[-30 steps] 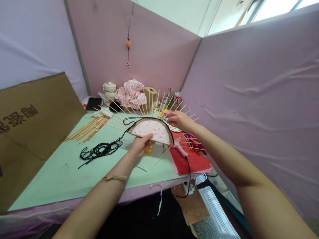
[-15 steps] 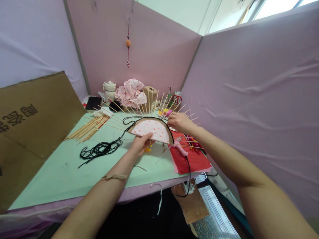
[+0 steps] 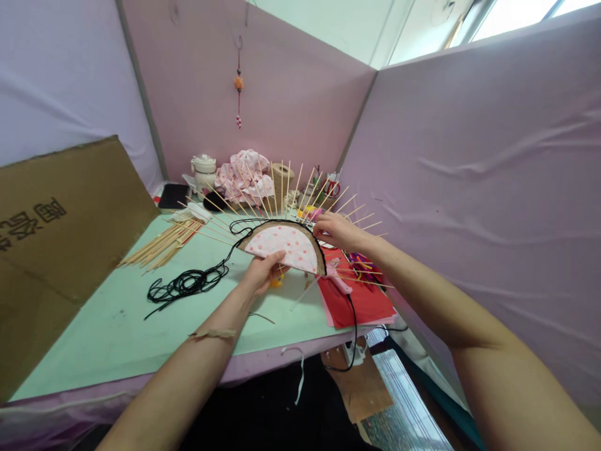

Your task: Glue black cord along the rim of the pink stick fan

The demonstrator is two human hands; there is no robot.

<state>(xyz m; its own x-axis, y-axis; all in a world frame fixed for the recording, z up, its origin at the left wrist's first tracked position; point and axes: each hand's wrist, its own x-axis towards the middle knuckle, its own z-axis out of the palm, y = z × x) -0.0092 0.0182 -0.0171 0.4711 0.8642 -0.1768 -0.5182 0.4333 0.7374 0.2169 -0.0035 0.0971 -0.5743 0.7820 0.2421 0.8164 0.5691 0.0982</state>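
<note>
A half-round cardboard piece [image 3: 282,245], faced with pink-dotted white cloth, is held up over the table. Thin wooden sticks [image 3: 282,200] fan out from its curved edge. My left hand [image 3: 267,270] grips its straight lower edge, thumb on the cloth and fingers behind. At the upper right of the curve, my right hand [image 3: 339,230] is closed at the black cord [image 3: 322,249] that runs along the rim; its fingertips are partly hidden. The cord's loose end lies coiled [image 3: 188,283] on the table to the left.
A pink glue gun [image 3: 339,280] rests on red sheets [image 3: 364,307] at right, its cable hanging over the edge. Spare sticks [image 3: 162,245] and a cardboard sheet [image 3: 61,250] are at left. Behind stand a white bottle [image 3: 203,172], crumpled cloth [image 3: 244,178] and a twine roll [image 3: 280,181].
The half-round piece has tilted slightly clockwise, its sticks turning with it. Both hands stay at about the same places on it. The whole view has shifted a little.
</note>
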